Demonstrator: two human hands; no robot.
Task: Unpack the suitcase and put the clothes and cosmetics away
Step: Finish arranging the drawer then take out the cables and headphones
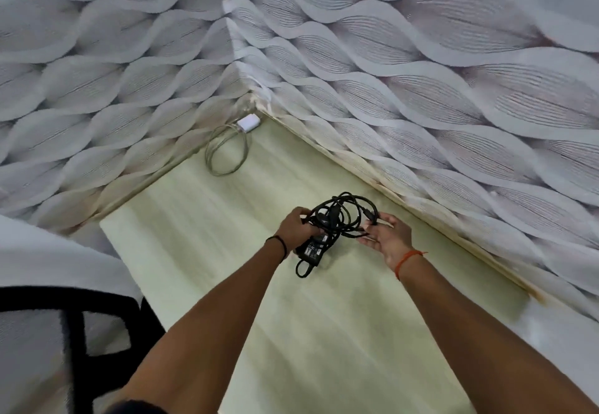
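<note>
Both hands grip the black charger cable.

Left hand and right hand hold black charger cable above desk.

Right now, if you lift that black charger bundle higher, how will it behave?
The black charger bundle will probably flop: its cable loops hang loose between the left hand and right hand. The adapter brick likely carries most of the weight and may swing. The loops could snag or unravel.
</note>
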